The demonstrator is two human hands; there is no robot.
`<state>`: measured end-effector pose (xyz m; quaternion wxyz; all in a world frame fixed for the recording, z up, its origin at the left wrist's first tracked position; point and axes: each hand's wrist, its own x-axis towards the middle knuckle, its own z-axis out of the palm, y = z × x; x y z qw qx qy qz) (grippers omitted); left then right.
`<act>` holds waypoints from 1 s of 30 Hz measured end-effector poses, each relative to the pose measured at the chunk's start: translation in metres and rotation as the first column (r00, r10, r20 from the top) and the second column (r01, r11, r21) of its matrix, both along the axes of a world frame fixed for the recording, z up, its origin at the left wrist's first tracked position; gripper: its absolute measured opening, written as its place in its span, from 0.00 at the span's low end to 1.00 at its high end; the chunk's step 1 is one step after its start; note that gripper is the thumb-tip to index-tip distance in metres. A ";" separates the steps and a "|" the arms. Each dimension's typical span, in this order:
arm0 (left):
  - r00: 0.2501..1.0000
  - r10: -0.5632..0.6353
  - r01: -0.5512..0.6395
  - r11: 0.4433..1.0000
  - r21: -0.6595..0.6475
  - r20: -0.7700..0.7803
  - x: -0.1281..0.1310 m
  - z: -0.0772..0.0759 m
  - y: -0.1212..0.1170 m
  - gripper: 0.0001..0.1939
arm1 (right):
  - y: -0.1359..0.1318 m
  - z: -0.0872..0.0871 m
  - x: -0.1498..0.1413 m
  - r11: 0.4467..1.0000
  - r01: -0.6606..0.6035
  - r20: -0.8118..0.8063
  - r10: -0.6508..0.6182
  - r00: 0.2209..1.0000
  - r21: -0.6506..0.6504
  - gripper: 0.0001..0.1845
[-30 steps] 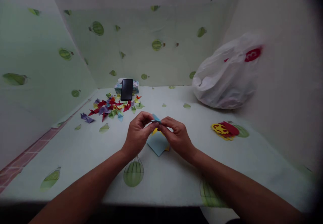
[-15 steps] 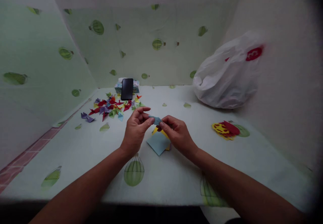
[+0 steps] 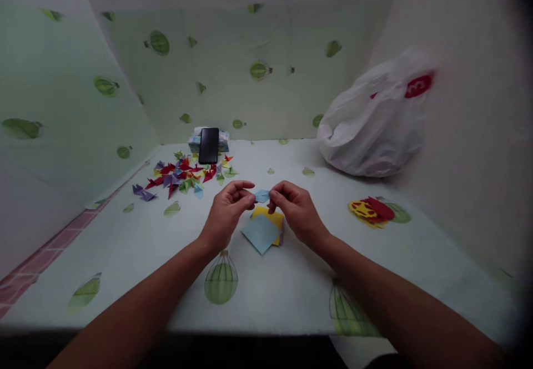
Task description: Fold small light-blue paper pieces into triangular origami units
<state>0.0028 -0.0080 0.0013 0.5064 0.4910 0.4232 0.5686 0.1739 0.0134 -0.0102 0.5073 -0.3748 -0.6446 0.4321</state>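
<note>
Table (image 3: 316, 208) under a pale cloth printed with green balloons; a strip of pink brick pattern (image 3: 52, 249) runs along its left edge. Toward the far left corner, two purple folded papers (image 3: 144, 192) lie at the near left side of a loose heap of small folded papers (image 3: 183, 176) — red, purple, green, yellow, orange, blue, many with pointed tips. Just behind the heap, close to the far edge, a dark-screened phone (image 3: 209, 146) stands tilted in front of a tissue box (image 3: 224, 142).

My left hand (image 3: 225, 213), over the middle of the table, pinches the left end of a small folded blue paper (image 3: 262, 196), thumb on the near side; which fingers press behind it I cannot tell. The blue paper is raised above the table, stretched between my two hands. Below it, midway between the left and right edges, a blue square (image 3: 261, 236) lies cornerwise over a yellow square (image 3: 272, 217), with a purplish edge showing underneath.

My right hand (image 3: 297, 211) pinches the other end of the blue paper between thumb and forefinger, remaining fingers curled under. Farther right, yellow and red cut-outs (image 3: 377, 209) overlap near the right edge; behind them, a bulging white plastic bag (image 3: 375, 125) with red print fills the far right corner.
</note>
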 end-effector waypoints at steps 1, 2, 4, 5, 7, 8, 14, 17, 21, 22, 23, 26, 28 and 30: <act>1.000 -0.015 0.014 1.000 -0.018 -0.020 0.000 0.000 0.001 0.15 | 0.000 0.001 0.001 1.000 -0.004 0.031 0.004 1.000 0.011 0.12; 0.999 -0.030 0.029 0.999 -0.039 -0.038 0.000 -0.001 0.001 0.15 | 0.001 0.001 0.001 1.000 -0.012 0.060 0.011 0.998 0.020 0.12; 0.996 -0.055 0.049 0.996 -0.080 -0.063 0.000 -0.002 0.003 0.15 | 0.001 0.003 0.002 0.999 -0.026 0.101 0.023 0.995 0.033 0.12; 0.996 -0.061 0.054 0.994 -0.097 -0.070 -0.001 -0.003 0.003 0.15 | 0.001 0.004 0.003 0.999 -0.030 0.115 0.025 0.993 0.035 0.12; 0.995 -0.065 0.056 0.991 -0.121 -0.073 -0.001 -0.004 0.004 0.14 | 0.001 0.005 0.003 0.999 -0.030 0.130 0.025 0.991 0.039 0.11; 0.995 -0.068 0.058 0.990 -0.130 -0.071 -0.001 -0.003 0.004 0.14 | 0.001 0.005 0.003 0.999 -0.028 0.132 0.022 0.991 0.042 0.11; 0.983 -0.095 0.080 0.992 -0.102 -0.155 -0.001 0.001 0.004 0.14 | 0.003 0.003 0.002 0.999 -0.033 0.060 0.032 0.998 0.003 0.11; 0.969 -0.131 0.114 0.989 -0.095 -0.208 0.000 0.004 0.002 0.13 | 0.004 0.001 0.003 0.999 -0.022 0.002 0.022 1.000 -0.023 0.12; 0.971 -0.151 0.133 0.986 -0.103 -0.186 0.002 0.003 -0.001 0.14 | 0.006 -0.002 0.002 0.998 -0.024 -0.137 0.015 0.990 -0.064 0.14; 0.977 -0.135 0.120 0.988 -0.098 -0.165 0.003 0.002 -0.001 0.14 | 0.007 -0.002 0.002 0.996 -0.036 -0.180 0.020 0.983 -0.085 0.14; 0.984 -0.115 0.103 0.990 -0.094 -0.140 0.003 0.001 -0.002 0.14 | 0.007 -0.003 0.002 0.992 -0.055 -0.217 0.030 0.976 -0.110 0.15; 0.996 -0.053 0.047 0.994 -0.094 -0.068 0.004 -0.002 -0.003 0.14 | 0.007 -0.005 0.000 0.972 -0.148 -0.255 0.099 0.962 -0.184 0.15; 0.998 -0.039 0.035 0.995 -0.096 -0.045 0.005 -0.004 -0.003 0.14 | 0.005 -0.005 -0.001 0.955 -0.208 -0.239 0.156 0.958 -0.211 0.14; 0.998 -0.048 0.044 0.995 -0.093 -0.041 0.005 -0.007 -0.002 0.14 | 0.003 -0.004 -0.002 0.950 -0.228 -0.220 0.181 0.959 -0.213 0.14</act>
